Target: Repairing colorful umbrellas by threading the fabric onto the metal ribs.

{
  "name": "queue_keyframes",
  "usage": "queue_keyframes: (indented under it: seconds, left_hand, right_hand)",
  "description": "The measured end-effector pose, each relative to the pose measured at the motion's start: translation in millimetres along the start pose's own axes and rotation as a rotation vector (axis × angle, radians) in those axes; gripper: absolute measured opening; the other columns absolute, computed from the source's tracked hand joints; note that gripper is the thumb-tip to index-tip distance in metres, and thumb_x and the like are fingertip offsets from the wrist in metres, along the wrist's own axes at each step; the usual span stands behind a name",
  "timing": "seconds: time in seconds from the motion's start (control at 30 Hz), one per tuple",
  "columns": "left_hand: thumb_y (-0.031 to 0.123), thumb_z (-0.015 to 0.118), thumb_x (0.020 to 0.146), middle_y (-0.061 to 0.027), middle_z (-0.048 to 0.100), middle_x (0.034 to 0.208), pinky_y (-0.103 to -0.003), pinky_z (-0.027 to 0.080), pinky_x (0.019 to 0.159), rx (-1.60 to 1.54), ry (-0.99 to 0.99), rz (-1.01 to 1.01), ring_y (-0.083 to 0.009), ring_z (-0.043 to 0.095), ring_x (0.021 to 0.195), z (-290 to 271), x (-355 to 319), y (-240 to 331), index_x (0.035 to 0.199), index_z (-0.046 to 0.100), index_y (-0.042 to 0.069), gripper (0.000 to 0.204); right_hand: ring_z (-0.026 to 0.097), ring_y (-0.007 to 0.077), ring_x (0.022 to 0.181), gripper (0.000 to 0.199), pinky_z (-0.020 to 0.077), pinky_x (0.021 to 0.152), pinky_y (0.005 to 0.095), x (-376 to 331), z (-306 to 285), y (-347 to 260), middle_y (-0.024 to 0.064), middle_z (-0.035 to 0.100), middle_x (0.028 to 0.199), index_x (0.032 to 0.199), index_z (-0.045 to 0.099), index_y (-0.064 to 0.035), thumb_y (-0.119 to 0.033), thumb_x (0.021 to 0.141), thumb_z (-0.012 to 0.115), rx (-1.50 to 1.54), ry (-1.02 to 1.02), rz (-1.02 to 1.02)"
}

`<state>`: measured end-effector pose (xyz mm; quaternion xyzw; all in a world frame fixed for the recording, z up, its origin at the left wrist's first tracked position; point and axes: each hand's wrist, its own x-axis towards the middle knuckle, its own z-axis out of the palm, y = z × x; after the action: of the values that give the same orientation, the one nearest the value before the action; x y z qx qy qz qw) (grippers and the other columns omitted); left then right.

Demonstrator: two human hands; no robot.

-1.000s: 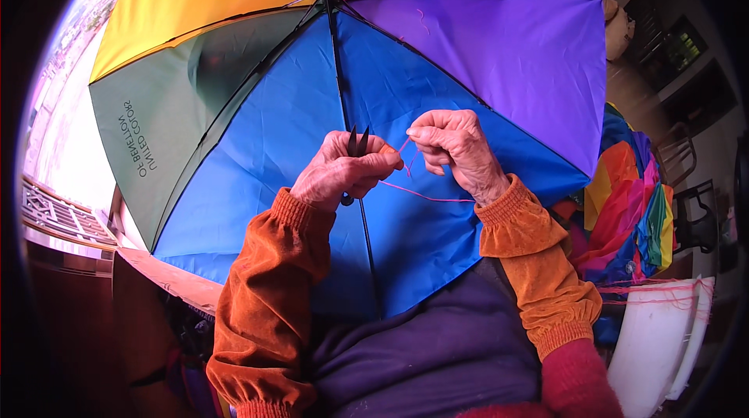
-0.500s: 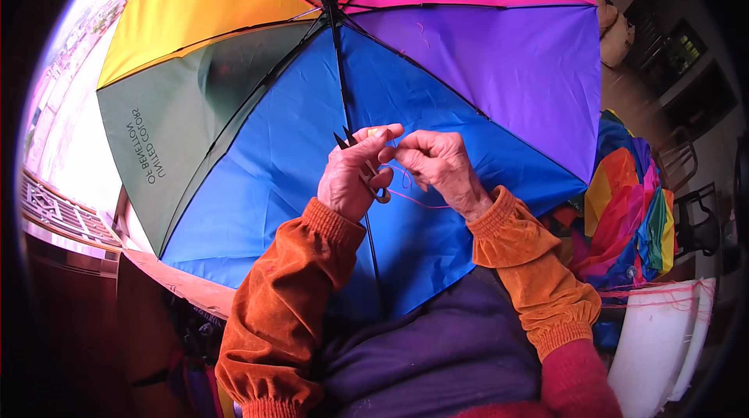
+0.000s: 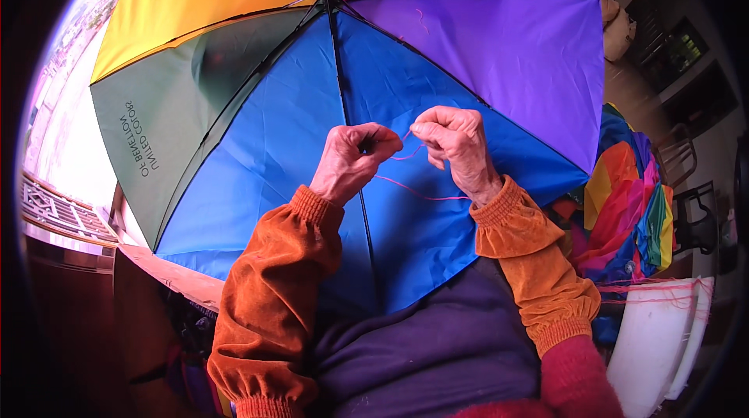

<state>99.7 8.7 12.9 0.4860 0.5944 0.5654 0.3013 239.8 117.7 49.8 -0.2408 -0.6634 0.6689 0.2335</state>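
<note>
Outdoors by a railing, daylight at left, dark doorway and chairs at right. Nearest, at the lower edge: purple lap cloth [image 3: 437,348] and two orange velvet sleeves [image 3: 269,293]. Above them, left hand [image 3: 353,161] curled into a loose fist, fingertips pinched on a thin pink thread [image 3: 413,190], right against the black umbrella shaft [image 3: 343,98]. Right hand [image 3: 456,141] just beside, thumb and forefinger closed on the same thread, slack looping down toward the right wrist. Behind both, filling the view: open rainbow umbrella [image 3: 273,122], inside facing up, blue panel under the hands. Farther right, another folded multicoloured umbrella [image 3: 632,200] and a white board [image 3: 655,332] wound with red thread.
</note>
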Motion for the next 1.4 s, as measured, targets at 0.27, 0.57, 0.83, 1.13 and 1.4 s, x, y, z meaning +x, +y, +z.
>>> queue_keyframes:
  seconds: [0.27,0.57,0.83,1.13,1.4]
  left_hand:
    - [0.008,0.064,0.074,0.003,0.056,0.06,-0.02,0.036,0.047,-0.024,-0.094,-0.096,-0.0035,0.045,0.054,2,-4,15,0.075,0.066,0.001,0.007]
    - [0.011,0.067,0.07,0.0036,0.052,0.056,-0.019,0.03,0.042,-0.151,-0.148,-0.308,-0.0038,0.04,0.047,-4,-6,24,0.073,0.066,0.004,0.007]
    - [0.007,0.067,0.07,0.0025,0.049,0.056,-0.02,0.031,0.042,-0.275,-0.036,-0.292,-0.0053,0.041,0.047,1,-6,25,0.072,0.06,0.003,0.008]
    - [0.0,0.068,0.067,-0.0036,0.052,0.07,-0.02,0.031,0.044,-0.415,0.074,-0.267,-0.0058,0.041,0.048,0,-7,30,0.067,0.053,0.003,0.016]
    - [-0.004,0.066,0.067,-0.0043,0.051,0.075,-0.02,0.03,0.043,-0.447,0.142,-0.236,-0.0054,0.04,0.048,1,-8,34,0.065,0.049,0.004,0.019]
  right_hand:
    - [0.032,0.0027,0.04,0.011,0.0288,0.037,0.0203,-3,7,3,-0.0038,0.042,0.052,0.071,0.059,0.0015,-0.007,0.078,0.058,-0.022,-0.02,-0.021]
    - [0.032,0.0032,0.039,0.011,0.0287,0.037,0.0204,-3,6,2,-0.0029,0.043,0.052,0.072,0.06,0.0022,-0.007,0.078,0.058,0.102,-0.039,0.031]
    - [0.033,0.0033,0.039,0.01,0.0289,0.037,0.0205,-1,5,1,-0.0026,0.044,0.052,0.072,0.06,0.0022,-0.006,0.078,0.057,0.127,-0.053,0.014]
    - [0.034,0.0033,0.039,0.012,0.0295,0.037,0.0205,-3,5,2,-0.003,0.043,0.052,0.072,0.059,0.0017,-0.008,0.078,0.059,0.135,-0.049,0.038]
    - [0.036,0.0038,0.04,0.012,0.0304,0.037,0.0207,-4,7,3,-0.0029,0.044,0.052,0.071,0.059,0.0016,-0.009,0.077,0.059,0.107,-0.064,0.049]
